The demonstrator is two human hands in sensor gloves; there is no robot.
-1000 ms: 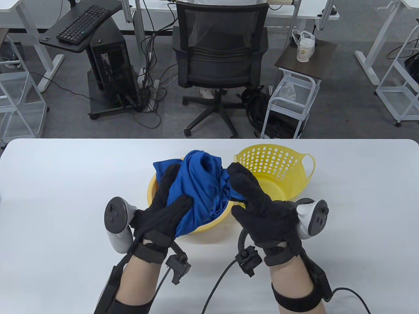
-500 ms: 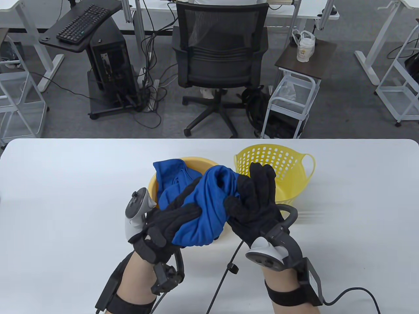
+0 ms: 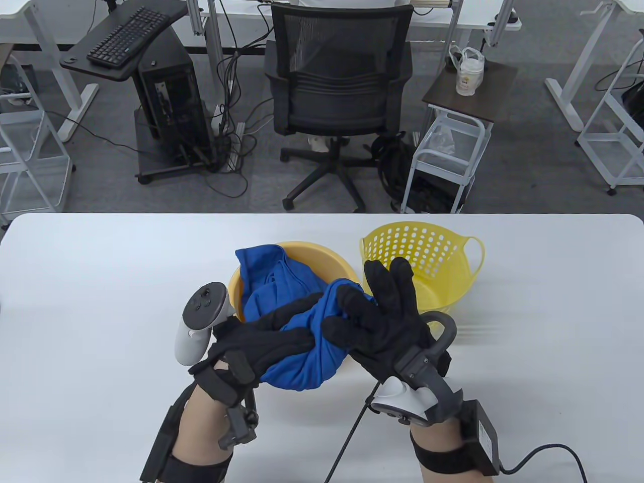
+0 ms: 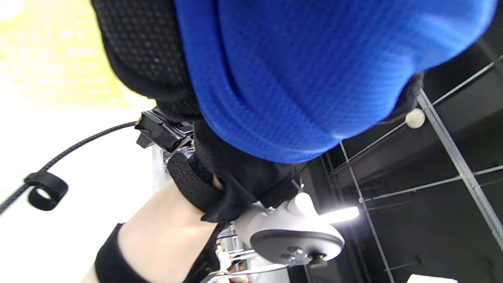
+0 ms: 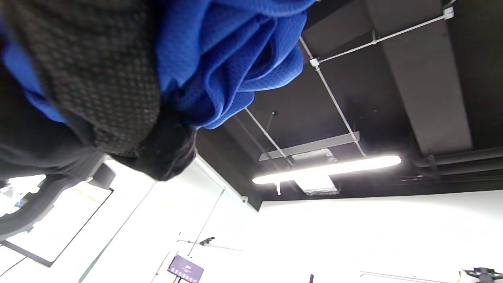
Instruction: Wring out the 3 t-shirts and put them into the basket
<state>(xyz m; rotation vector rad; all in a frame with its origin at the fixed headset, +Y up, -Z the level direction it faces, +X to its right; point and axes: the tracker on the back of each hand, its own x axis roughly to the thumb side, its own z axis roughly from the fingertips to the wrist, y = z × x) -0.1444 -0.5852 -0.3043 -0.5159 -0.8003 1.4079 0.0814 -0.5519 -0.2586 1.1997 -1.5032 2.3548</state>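
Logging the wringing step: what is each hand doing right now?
Left hand: grips the blue t-shirt, fingers wrapped around it.
Right hand: thumb and forefinger curled on the same t-shirt, other fingers straight.

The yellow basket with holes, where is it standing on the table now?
In the table view, the perforated yellow basket stands right of centre on the white table, beside the yellow basin, just beyond the right hand.

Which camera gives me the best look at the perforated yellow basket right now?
The table view: the basket stands whole on the table, right of the yellow basin, its inside visible and empty. The left wrist view shows only a yellow blur I cannot identify; the right wrist view shows no basket.
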